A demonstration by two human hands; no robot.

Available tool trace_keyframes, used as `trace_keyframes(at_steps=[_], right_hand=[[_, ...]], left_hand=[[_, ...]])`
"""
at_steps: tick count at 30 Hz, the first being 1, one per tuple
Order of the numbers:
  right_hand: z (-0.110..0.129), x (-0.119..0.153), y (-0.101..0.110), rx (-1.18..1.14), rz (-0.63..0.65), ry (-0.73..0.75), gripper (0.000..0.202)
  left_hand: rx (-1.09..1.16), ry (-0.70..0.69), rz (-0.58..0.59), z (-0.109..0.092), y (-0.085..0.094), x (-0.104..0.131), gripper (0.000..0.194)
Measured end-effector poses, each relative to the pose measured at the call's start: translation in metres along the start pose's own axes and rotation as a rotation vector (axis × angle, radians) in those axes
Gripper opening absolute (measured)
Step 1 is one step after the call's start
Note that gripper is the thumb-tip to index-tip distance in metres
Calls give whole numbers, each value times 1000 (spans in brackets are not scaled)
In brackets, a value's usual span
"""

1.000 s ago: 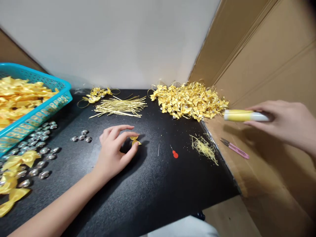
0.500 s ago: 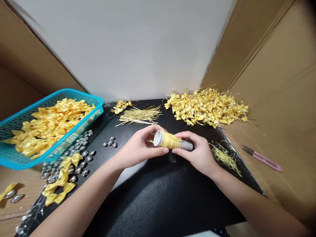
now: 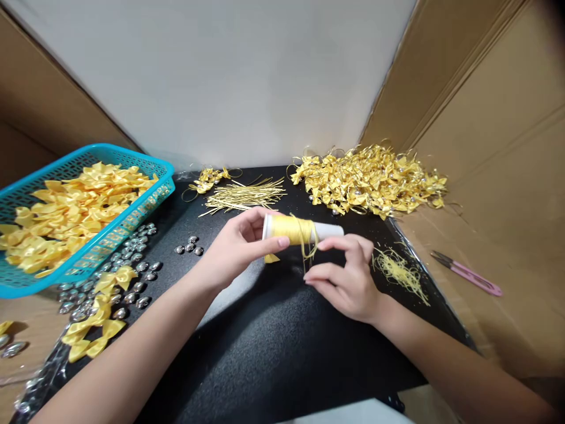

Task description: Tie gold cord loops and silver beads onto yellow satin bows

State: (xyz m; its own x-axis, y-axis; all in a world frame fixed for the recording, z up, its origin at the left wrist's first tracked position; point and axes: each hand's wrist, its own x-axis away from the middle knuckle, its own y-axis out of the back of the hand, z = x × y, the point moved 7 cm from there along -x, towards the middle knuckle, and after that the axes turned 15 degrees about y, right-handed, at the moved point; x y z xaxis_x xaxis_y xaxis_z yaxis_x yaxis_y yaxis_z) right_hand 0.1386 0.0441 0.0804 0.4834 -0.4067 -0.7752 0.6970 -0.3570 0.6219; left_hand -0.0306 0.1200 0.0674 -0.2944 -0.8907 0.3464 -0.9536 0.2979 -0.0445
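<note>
My left hand (image 3: 242, 246) is closed round the wide end of a cone-shaped spool (image 3: 329, 231) wound with yellow thread (image 3: 286, 228). The spool lies almost level above the black work surface. A small piece of yellow ribbon (image 3: 271, 258) shows below it by my left fingers, mostly hidden. Loose loops of thread (image 3: 304, 235) hang round the spool's middle and down toward my right hand (image 3: 348, 274). That hand is just right of and below the spool, thumb and a finger pinched at the hanging thread, another finger bent near the loops.
A blue basket (image 3: 165, 171) of yellow bows stands left, with silver beads (image 3: 142, 266) and loose bows (image 3: 117, 279) beside it. Gold ties (image 3: 247, 194) lie at the back. A heap of finished-looking bows (image 3: 366, 179), thread scraps (image 3: 399, 271) and pink-handled snips (image 3: 477, 279) are right.
My right hand has let go of the spool's narrow end and moved down to pinch the thread. Loose loops now hang round the spool, which has turned more level.
</note>
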Motion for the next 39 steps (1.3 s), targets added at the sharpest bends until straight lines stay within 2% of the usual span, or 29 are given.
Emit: trace_keyframes(at_steps=[3,6,8,10,12,14,18,22,25,29,31,32,35,37,39], right_hand=[[17,0,-5,101,44,195,11],[16,2,-15,-21,107,200,10],[2,5,-17,-196,47,47,8],[-19,14,-14,-367,-130,-211,11],[-34,24,-16,-536,-251,-433,33],[-35,27,-29,-745,-187,-545,53],[-25,27,-51,-1093,84,-710,43],[-31,29,-51,-1270,173,-813,44],[-36,27,-45,-1358,237,-832,44],[-35,12,-33,-1503,211,-697,46],[-34,5,-26,-1411,238,-568,43],[-33,2,-23,-1286,282,-488,41],[-32,-6,-11,-659,385,-235,35],[-28,-10,-3,-246,363,-113,28],[-21,-11,5,42,260,-55,22]], left_hand=[[178,55,14,5,2,-3,41],[248,85,36,8,3,-5,46],[230,73,38,8,4,-3,46],[180,45,33,5,3,0,43],[113,16,33,2,0,4,40],[40,1,57,1,-7,9,37],[-30,-4,161,2,-20,14,35],[7,8,215,4,-18,11,45],[-31,66,302,8,-20,9,46],[-167,145,415,12,-30,13,40],[-274,135,403,11,-32,14,36],[-336,115,367,10,-32,14,34],[-513,39,192,8,-26,11,32],[-509,-14,47,8,-19,8,33],[-370,-55,-63,8,-13,7,35]])
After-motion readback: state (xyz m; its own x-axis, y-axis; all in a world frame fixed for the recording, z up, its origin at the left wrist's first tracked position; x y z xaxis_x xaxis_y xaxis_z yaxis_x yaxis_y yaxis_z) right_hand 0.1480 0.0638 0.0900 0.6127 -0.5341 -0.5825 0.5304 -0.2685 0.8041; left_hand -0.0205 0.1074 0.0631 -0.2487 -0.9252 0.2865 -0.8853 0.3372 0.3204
